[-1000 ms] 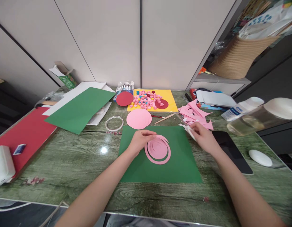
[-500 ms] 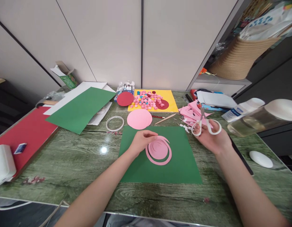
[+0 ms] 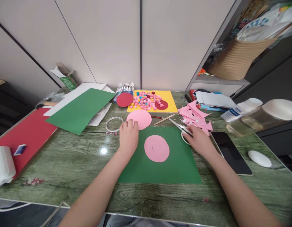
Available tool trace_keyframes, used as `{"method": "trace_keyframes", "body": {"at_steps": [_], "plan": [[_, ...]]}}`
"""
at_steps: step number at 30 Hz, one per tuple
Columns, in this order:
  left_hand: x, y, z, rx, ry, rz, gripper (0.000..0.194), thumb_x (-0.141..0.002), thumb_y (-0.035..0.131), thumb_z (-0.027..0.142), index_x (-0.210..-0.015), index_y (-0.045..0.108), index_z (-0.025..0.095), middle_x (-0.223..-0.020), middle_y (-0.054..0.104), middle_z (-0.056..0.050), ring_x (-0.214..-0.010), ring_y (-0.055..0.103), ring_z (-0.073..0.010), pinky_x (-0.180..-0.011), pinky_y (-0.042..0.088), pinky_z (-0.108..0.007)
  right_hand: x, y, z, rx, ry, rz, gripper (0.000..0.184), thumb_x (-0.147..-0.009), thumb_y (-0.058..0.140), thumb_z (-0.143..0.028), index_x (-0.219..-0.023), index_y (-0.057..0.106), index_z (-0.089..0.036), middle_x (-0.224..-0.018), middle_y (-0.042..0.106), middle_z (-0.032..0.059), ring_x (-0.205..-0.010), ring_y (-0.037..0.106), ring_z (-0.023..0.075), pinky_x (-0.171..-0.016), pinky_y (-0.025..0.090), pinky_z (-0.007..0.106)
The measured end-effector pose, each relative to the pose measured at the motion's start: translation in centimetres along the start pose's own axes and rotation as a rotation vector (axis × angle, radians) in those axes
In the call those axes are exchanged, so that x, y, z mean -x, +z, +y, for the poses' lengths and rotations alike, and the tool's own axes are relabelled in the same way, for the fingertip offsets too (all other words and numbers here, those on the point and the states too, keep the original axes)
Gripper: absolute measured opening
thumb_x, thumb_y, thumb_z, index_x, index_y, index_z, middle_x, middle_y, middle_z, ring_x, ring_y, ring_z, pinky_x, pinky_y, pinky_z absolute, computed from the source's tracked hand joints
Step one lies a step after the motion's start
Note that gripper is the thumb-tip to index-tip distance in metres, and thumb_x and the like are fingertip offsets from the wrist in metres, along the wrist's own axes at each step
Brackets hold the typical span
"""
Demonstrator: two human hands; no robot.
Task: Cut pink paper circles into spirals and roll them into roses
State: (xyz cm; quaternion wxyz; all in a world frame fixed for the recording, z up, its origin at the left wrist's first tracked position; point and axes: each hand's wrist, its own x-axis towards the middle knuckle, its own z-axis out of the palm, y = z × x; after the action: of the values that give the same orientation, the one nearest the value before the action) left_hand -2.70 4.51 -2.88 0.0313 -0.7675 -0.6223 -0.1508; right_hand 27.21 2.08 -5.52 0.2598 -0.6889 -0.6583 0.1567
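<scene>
My left hand (image 3: 129, 136) is at the near edge of the overlapping pink paper circles (image 3: 140, 117), palm down. Its bent fingers are slightly apart over that edge, with the tips partly hidden. White-handled scissors (image 3: 181, 126) are in my right hand (image 3: 200, 138), blades pointing toward the far left, low over the back right corner of the green sheet (image 3: 176, 170). On this sheet, between my hands, lies a pink paper spiral (image 3: 156, 148), its coils closed up into a nearly round disc.
Pink scraps (image 3: 195, 115) lie beyond my right hand, a phone (image 3: 231, 153) beside that forearm. A pointed wooden stick (image 3: 165, 119), a tape roll (image 3: 114, 124) and a yellow sheet (image 3: 171, 97) with small coloured rolls lie farther back. A bottle (image 3: 245, 121) stands at right.
My left hand has let go of the spiral and moved left and away to the pink circles. The spiral's outer ring has closed in. My right hand turned palm down, bringing the scissors lower and leftward.
</scene>
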Motion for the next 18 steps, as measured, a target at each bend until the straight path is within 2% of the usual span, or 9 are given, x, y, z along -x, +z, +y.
{"method": "trace_keyframes", "body": {"at_steps": [2, 3, 8, 12, 15, 18], "plan": [[-0.2, -0.2, -0.8, -0.227, -0.095, -0.034, 0.032, -0.086, 0.030, 0.008, -0.106, 0.054, 0.013, -0.108, 0.054, -0.016, -0.100, 0.053, -0.0286, -0.089, 0.036, -0.045, 0.1, 0.2, 0.0, 0.127, -0.048, 0.002, 0.020, -0.076, 0.056, -0.033, -0.088, 0.055, -0.017, -0.088, 0.062, 0.0120, -0.087, 0.055, 0.0305, -0.076, 0.040, 0.041], [-0.3, -0.3, -1.2, -0.259, -0.126, -0.046, 0.031, -0.086, 0.029, 0.009, -0.103, 0.055, 0.012, -0.105, 0.055, -0.016, -0.098, 0.054, -0.0292, -0.089, 0.036, -0.046, 0.1, 0.3, 0.1, 0.180, -0.069, 0.002, 0.019, -0.076, 0.055, -0.031, -0.089, 0.055, -0.016, -0.089, 0.062, 0.0131, -0.090, 0.054, 0.0315, -0.077, 0.040, 0.041], [-0.7, -0.2, -2.6, -0.284, -0.195, -0.087, 0.029, -0.085, 0.028, 0.008, -0.099, 0.054, 0.010, -0.092, 0.058, -0.017, -0.087, 0.058, -0.0313, -0.072, 0.040, -0.043, 0.3, -0.3, -0.1, 0.364, -0.142, 0.005, 0.020, -0.079, 0.055, -0.027, -0.093, 0.059, -0.013, -0.092, 0.062, 0.0147, -0.093, 0.053, 0.0313, -0.082, 0.038, 0.041], [-0.9, -0.5, -2.6, -0.278, -0.183, -0.095, 0.031, -0.085, 0.028, 0.006, -0.101, 0.054, 0.010, -0.087, 0.060, -0.016, -0.085, 0.059, -0.0316, -0.071, 0.039, -0.043, 0.9, -0.8, -1.0, 0.524, -0.183, 0.042, 0.021, -0.082, 0.054, -0.032, -0.093, 0.061, -0.016, -0.093, 0.063, 0.0132, -0.093, 0.053, 0.0321, -0.077, 0.037, 0.042], [-0.9, -0.8, -1.8, -0.199, -0.086, -0.053, 0.041, -0.083, 0.031, 0.005, -0.121, 0.045, 0.012, -0.091, 0.062, -0.013, -0.089, 0.058, -0.0293, -0.076, 0.038, -0.044, 1.2, -0.9, -1.9, 0.595, -0.238, 0.124, 0.023, -0.084, 0.053, -0.034, -0.096, 0.061, -0.016, -0.093, 0.064, 0.0110, -0.091, 0.056, 0.0298, -0.075, 0.037, 0.040], [-0.3, -0.6, -0.2, 0.197, 0.149, 0.020, 0.045, -0.080, 0.044, 0.008, -0.124, 0.042, 0.015, -0.096, 0.062, -0.009, -0.093, 0.056, -0.0245, -0.080, 0.040, -0.040, 1.5, -0.7, -3.0, 0.509, -0.332, 0.204, 0.026, -0.088, 0.051, -0.033, -0.106, 0.057, -0.015, -0.097, 0.066, 0.0096, -0.093, 0.057, 0.0267, -0.078, 0.038, 0.039]]}}
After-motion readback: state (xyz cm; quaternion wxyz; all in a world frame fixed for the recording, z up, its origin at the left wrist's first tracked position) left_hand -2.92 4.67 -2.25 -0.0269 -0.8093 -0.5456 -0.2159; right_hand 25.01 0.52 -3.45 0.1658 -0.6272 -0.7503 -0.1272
